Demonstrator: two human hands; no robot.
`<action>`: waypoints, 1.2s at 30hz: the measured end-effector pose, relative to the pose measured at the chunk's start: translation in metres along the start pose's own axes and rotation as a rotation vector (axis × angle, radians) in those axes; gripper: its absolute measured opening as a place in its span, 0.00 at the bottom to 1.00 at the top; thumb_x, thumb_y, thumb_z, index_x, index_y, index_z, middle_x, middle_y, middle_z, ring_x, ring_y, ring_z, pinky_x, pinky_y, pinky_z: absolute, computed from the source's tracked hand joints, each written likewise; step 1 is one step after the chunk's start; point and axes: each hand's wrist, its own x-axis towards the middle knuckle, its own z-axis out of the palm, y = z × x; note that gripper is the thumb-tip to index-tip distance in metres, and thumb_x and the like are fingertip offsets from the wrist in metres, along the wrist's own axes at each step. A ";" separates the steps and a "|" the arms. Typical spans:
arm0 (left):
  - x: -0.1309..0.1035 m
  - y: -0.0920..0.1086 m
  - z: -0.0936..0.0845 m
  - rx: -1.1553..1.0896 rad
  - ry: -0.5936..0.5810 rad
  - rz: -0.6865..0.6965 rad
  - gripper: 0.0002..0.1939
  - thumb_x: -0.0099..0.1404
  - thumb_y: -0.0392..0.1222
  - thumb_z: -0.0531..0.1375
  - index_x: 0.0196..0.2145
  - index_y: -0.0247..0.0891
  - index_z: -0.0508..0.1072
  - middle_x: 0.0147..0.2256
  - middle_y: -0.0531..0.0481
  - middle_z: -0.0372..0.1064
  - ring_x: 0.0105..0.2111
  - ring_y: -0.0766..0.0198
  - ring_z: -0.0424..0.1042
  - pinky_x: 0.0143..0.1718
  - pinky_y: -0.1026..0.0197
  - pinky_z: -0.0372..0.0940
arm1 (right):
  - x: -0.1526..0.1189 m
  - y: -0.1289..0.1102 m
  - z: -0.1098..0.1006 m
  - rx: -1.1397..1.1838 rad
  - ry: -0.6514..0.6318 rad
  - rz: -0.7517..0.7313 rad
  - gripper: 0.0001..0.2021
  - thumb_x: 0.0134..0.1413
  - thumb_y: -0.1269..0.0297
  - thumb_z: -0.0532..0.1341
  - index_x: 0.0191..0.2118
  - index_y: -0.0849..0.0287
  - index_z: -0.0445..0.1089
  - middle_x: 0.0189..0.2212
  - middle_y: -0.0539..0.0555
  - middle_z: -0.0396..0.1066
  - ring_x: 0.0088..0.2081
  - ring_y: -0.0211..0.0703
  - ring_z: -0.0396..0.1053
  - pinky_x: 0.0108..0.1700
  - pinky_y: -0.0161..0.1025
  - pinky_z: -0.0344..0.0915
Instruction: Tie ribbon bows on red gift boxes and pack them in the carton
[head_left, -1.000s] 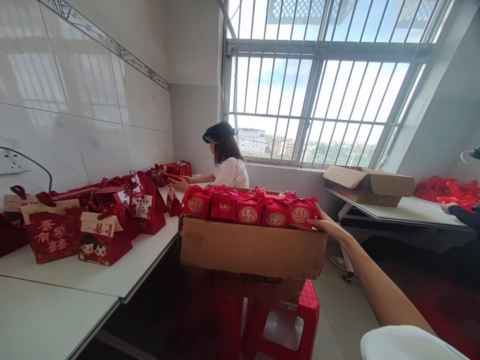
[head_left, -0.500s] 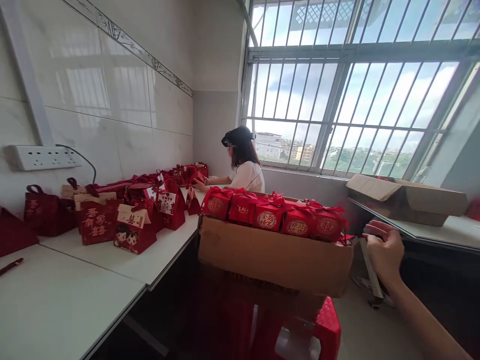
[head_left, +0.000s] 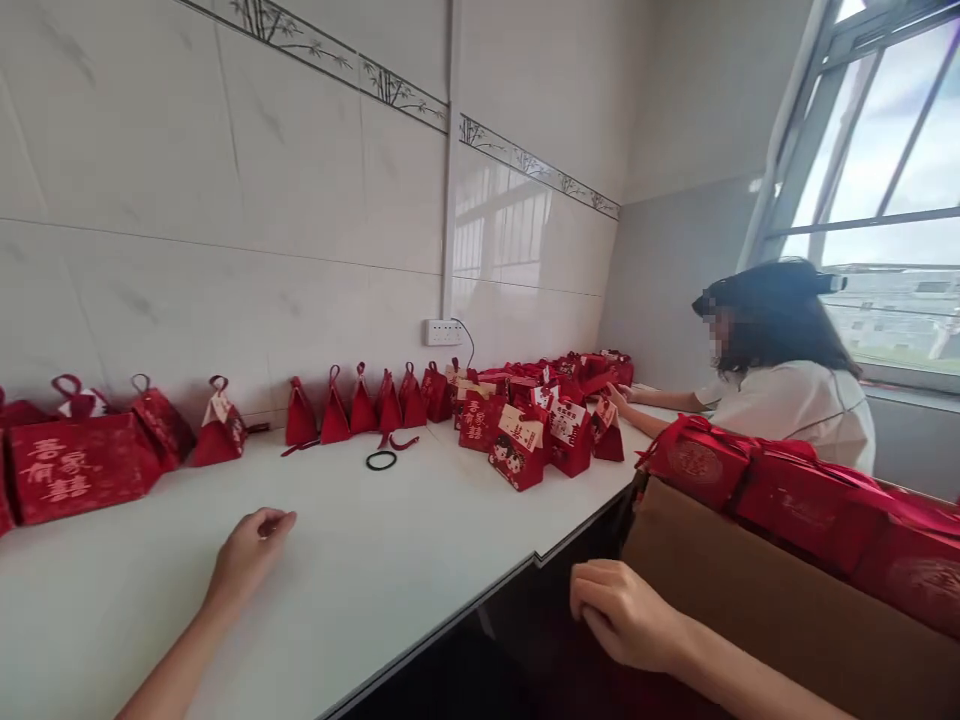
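Observation:
My left hand (head_left: 251, 560) is over the white table (head_left: 360, 580), its fingers curled towards the thumb with no object visible in them. Past it stand red gift boxes with loop handles, among them a wide box with gold characters (head_left: 75, 470). A dark ring-shaped band (head_left: 381, 460) lies on the tabletop near short red ribbons (head_left: 397, 440). My right hand (head_left: 619, 610) hangs in a loose fist between the table edge and a cardboard box (head_left: 720, 560); nothing shows in it. Red gift boxes with ribbon bows (head_left: 694, 460) fill that cardboard box.
A person in a white top (head_left: 802, 400) sits at the far end, with a hand by the clustered red boxes. A decorated box with two cartoon figures (head_left: 517, 450) stands near the table edge. A power strip (head_left: 444, 332) is fixed to the tiled wall.
The view has swung left, towards the wall and table. My left hand has come into sight. My right hand, earlier with fingers partly spread right of the cardboard box, is now curled at its left.

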 end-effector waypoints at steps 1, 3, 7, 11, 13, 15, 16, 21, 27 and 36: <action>-0.001 -0.004 0.003 -0.010 -0.066 0.032 0.09 0.44 0.44 0.63 0.14 0.41 0.66 0.18 0.57 0.67 0.23 0.61 0.68 0.25 0.63 0.62 | 0.024 0.001 0.015 0.100 -0.037 -0.019 0.11 0.43 0.76 0.48 0.23 0.55 0.65 0.20 0.53 0.68 0.22 0.42 0.63 0.25 0.38 0.58; -0.004 -0.011 0.009 -0.043 -0.183 0.130 0.09 0.44 0.46 0.60 0.15 0.42 0.66 0.21 0.53 0.66 0.25 0.59 0.68 0.28 0.60 0.62 | 0.070 0.000 0.040 0.313 -0.090 0.007 0.10 0.39 0.74 0.50 0.21 0.54 0.65 0.20 0.52 0.67 0.23 0.43 0.64 0.27 0.40 0.59; -0.010 -0.021 0.016 -0.060 -0.193 0.173 0.07 0.45 0.46 0.58 0.16 0.42 0.66 0.24 0.51 0.66 0.31 0.57 0.69 0.36 0.57 0.64 | 0.157 -0.006 0.085 0.526 -0.094 0.058 0.11 0.40 0.74 0.50 0.20 0.52 0.65 0.21 0.49 0.66 0.23 0.42 0.64 0.29 0.41 0.62; -0.002 -0.039 0.016 -0.041 -0.059 0.068 0.12 0.56 0.50 0.53 0.26 0.40 0.68 0.33 0.45 0.70 0.37 0.55 0.71 0.38 0.55 0.66 | 0.225 -0.026 0.134 0.715 -0.044 0.186 0.12 0.46 0.73 0.45 0.22 0.53 0.62 0.19 0.49 0.62 0.22 0.42 0.63 0.25 0.39 0.60; 0.007 -0.054 0.007 -0.024 0.001 0.028 0.13 0.60 0.50 0.51 0.31 0.39 0.68 0.37 0.44 0.70 0.41 0.56 0.71 0.41 0.55 0.66 | 0.242 -0.034 0.151 0.788 -0.056 0.225 0.12 0.47 0.73 0.45 0.22 0.53 0.61 0.18 0.49 0.61 0.21 0.41 0.62 0.24 0.39 0.59; 0.019 -0.072 -0.012 0.012 0.062 -0.001 0.11 0.59 0.48 0.54 0.35 0.39 0.67 0.40 0.44 0.69 0.44 0.57 0.70 0.44 0.56 0.66 | 0.249 -0.036 0.160 0.841 -0.099 0.224 0.12 0.46 0.73 0.46 0.21 0.53 0.62 0.17 0.48 0.62 0.21 0.41 0.61 0.25 0.38 0.58; 0.027 -0.080 -0.025 0.039 0.102 -0.020 0.11 0.58 0.46 0.56 0.36 0.38 0.67 0.41 0.44 0.69 0.45 0.57 0.69 0.45 0.56 0.65 | 0.249 -0.034 0.162 0.864 -0.123 0.211 0.11 0.45 0.73 0.47 0.22 0.54 0.63 0.17 0.49 0.63 0.22 0.41 0.61 0.27 0.39 0.58; 0.073 -0.110 -0.100 0.234 0.362 -0.183 0.16 0.57 0.40 0.59 0.44 0.34 0.64 0.45 0.40 0.64 0.52 0.52 0.62 0.53 0.49 0.58 | 0.240 -0.018 0.161 0.864 -0.254 0.216 0.09 0.45 0.69 0.49 0.26 0.56 0.66 0.22 0.49 0.67 0.25 0.41 0.62 0.29 0.38 0.58; 0.115 -0.123 -0.119 0.461 0.538 -0.379 0.24 0.62 0.46 0.58 0.54 0.36 0.61 0.57 0.41 0.54 0.58 0.48 0.54 0.56 0.39 0.52 | 0.239 -0.017 0.167 0.742 -0.361 0.171 0.09 0.51 0.65 0.48 0.29 0.54 0.64 0.26 0.50 0.66 0.25 0.41 0.60 0.27 0.37 0.58; 0.146 -0.133 -0.113 0.567 0.597 -0.509 0.30 0.65 0.51 0.54 0.60 0.37 0.53 0.63 0.39 0.46 0.62 0.47 0.48 0.59 0.38 0.47 | 0.239 -0.015 0.171 0.681 -0.424 0.195 0.10 0.54 0.64 0.47 0.30 0.53 0.64 0.26 0.49 0.66 0.27 0.41 0.61 0.29 0.36 0.60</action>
